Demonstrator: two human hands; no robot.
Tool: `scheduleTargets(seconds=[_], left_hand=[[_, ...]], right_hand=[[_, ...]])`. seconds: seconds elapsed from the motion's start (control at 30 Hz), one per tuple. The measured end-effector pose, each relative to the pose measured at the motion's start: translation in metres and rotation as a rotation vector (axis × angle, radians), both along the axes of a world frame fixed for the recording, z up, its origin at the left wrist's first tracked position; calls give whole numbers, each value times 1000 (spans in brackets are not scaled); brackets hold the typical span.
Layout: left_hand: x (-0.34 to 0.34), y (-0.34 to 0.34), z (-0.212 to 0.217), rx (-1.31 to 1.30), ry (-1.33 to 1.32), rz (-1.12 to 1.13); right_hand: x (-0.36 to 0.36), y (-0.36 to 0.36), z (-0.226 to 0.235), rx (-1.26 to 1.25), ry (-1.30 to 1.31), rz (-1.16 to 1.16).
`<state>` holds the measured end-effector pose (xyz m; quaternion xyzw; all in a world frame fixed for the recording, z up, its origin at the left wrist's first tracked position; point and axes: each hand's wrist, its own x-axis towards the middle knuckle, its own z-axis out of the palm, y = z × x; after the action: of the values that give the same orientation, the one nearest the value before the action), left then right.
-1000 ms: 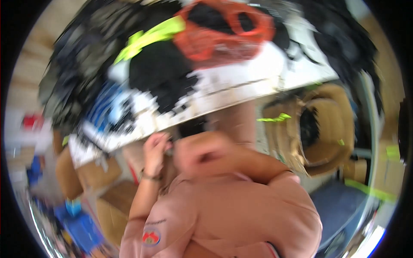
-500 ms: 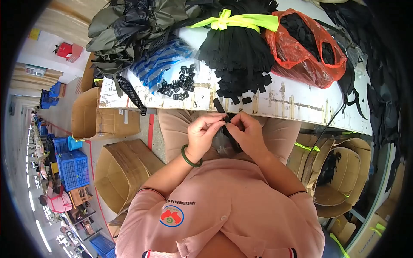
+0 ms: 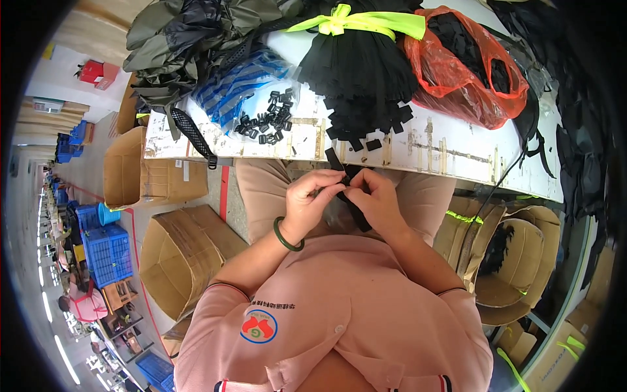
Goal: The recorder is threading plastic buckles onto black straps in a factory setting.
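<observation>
Both hands meet just off the near edge of the white table, above my lap. My left hand [image 3: 309, 199] is closed in a pinch on a black webbing strap [image 3: 334, 157], whose upper end sticks up past the fingertips. My right hand [image 3: 379, 204] pinches the same strap from the other side, and its lower end hangs below the fingers. A small dark piece shows between the fingertips; its kind is too covered to tell. Nearby on the table lie several small black plastic buckles [image 3: 268, 119] and a thick bundle of black straps [image 3: 359, 75] tied with a neon yellow band [image 3: 339, 23].
On the white table [image 3: 450, 147] are a red plastic bag [image 3: 450, 85] of black pieces, a blue-striped clear bag [image 3: 238, 85] and dark fabric [image 3: 176, 52]. Cardboard boxes [image 3: 186, 255] stand left and right of me. Farther left are blue crates [image 3: 108, 251] and a person [image 3: 86, 304].
The whole view has shifted slightly, with the table a little higher in it. Both hands keep nearly the same pinch on the strap, with only small finger movement.
</observation>
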<state>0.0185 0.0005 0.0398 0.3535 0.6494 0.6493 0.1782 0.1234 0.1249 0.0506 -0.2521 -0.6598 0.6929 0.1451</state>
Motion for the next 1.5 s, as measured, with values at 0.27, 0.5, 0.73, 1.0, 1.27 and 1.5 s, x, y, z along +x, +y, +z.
scheduleTargets(seconds=[0.27,0.5,0.73,1.0,1.27,1.5], left_hand=[[-2,3,2,56,-102,-166],[-10,0,-2,68,-244,-369],[-10,2,12,62,-504,-282],[-16,-2,6,-60,-73,-301],[-15,-3,26,-152,74,-440],[-12,-3,29,-154,155,-532]], right_hand=[[3,1,6,-372,-37,-4],[7,21,14,-440,-19,83],[9,10,8,-214,48,126],[8,18,21,-404,-40,187],[12,24,12,-6,-103,304],[4,34,4,-154,49,128]])
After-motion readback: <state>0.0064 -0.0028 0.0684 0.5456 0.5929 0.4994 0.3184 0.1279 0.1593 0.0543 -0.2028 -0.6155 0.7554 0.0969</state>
